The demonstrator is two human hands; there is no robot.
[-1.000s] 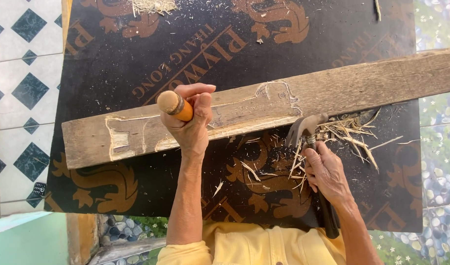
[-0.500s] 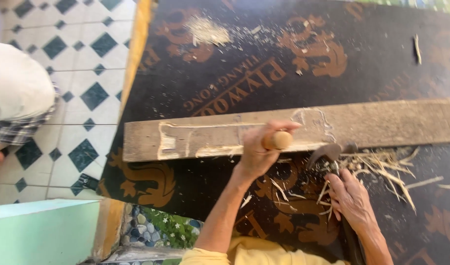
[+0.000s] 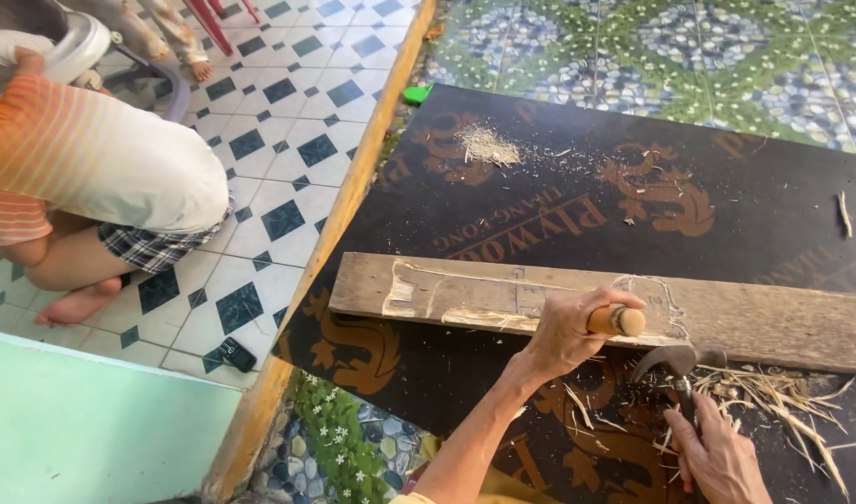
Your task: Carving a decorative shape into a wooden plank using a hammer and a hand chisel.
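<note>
Gripping a wooden-handled chisel (image 3: 617,320), my left hand (image 3: 566,334) is closed around the handle, its fist resting against the near edge of the weathered plank (image 3: 773,322). The plank lies flat across a dark printed plywood sheet (image 3: 559,177) on the floor, its left half pared pale where wood has been cut away. My right hand (image 3: 722,457) is wrapped around the shaft of a claw hammer (image 3: 678,359), whose metal head sits just off the plank's near edge, close beside the chisel's butt. Wood shavings (image 3: 783,397) lie scattered on the sheet near the hammer head, and a small heap of sawdust (image 3: 489,147) sits well apart at the far side. To the left, on blue-and-white floor tiles (image 3: 288,177), a person in an orange striped shirt (image 3: 92,159) crouches.
</note>
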